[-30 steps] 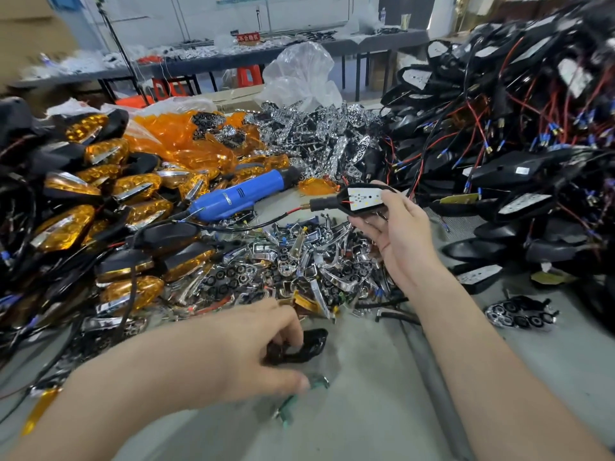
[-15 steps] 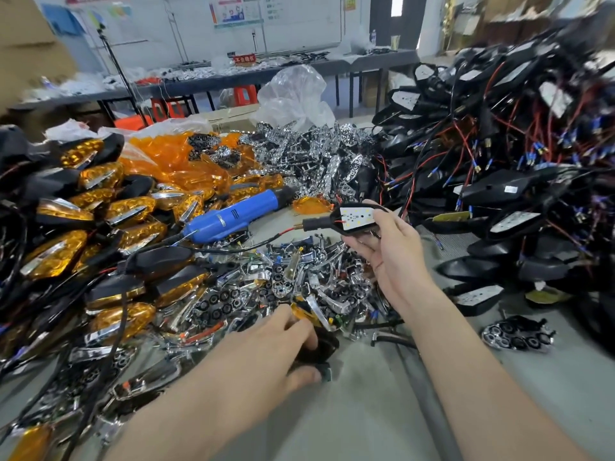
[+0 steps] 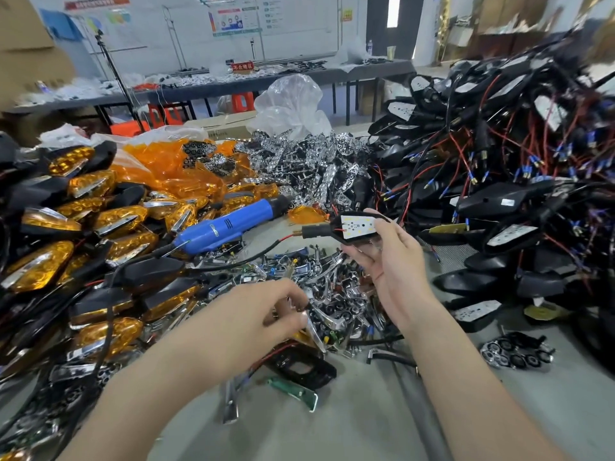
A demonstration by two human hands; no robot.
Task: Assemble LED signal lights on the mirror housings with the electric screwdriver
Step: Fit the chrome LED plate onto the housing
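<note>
My right hand holds a black mirror housing above the table, its white LED board facing up and a red wire trailing from its stem. My left hand is low at the near edge of a heap of small chrome parts, and its thumb and forefinger pinch a small part there. What that part is, I cannot make out. The blue electric screwdriver lies on the table behind the heap, with neither hand touching it.
Finished lights with amber lenses are piled at the left. Black housings with red and black wires are stacked high at the right. Chrome reflectors and orange lenses lie behind. A black frame and a green strip lie near me.
My left hand let go of the black frame, which now lies on the table, and moved up into the chrome parts. My right hand kept the housing almost still.
</note>
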